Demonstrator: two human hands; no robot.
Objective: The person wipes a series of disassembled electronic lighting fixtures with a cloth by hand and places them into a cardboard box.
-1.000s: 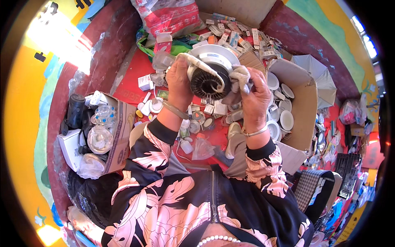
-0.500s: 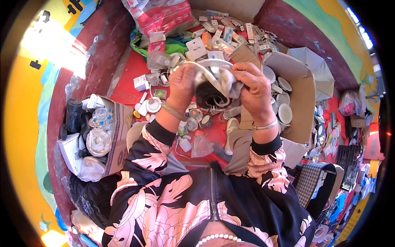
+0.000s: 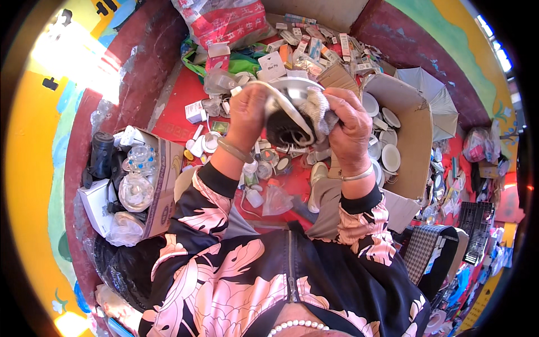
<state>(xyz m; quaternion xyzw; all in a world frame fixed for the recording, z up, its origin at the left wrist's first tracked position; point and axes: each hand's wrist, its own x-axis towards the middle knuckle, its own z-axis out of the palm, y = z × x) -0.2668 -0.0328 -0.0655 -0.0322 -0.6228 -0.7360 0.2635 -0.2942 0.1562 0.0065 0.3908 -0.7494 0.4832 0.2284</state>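
Observation:
In front of me I hold up a round downlight, with a black finned body (image 3: pixel 282 127) and a white rim (image 3: pixel 297 83). A white cable (image 3: pixel 293 111) loops across it. My left hand (image 3: pixel 247 112) is closed at its left side, gripping the downlight, slightly blurred; the fingertips are hidden. My right hand (image 3: pixel 349 124) is closed on a crumpled grey cloth (image 3: pixel 320 116), which presses against the downlight's right side. Right of that hand stands an open cardboard box (image 3: pixel 405 94) with several white round lights (image 3: pixel 390 158) inside.
At left, another carton (image 3: pixel 161 188) holds a dark cylinder (image 3: pixel 101 151) and bagged clear items. Small boxes (image 3: pixel 317 48) and lamp parts litter the red floor. A large red-and-white bag (image 3: pixel 227 22) lies at the back. A houndstooth-patterned case (image 3: pixel 425 250) stands at lower right.
The cloth and my right hand have shifted slightly against the downlight, and the cable loop lies a little differently over the black body. Both hands keep their hold.

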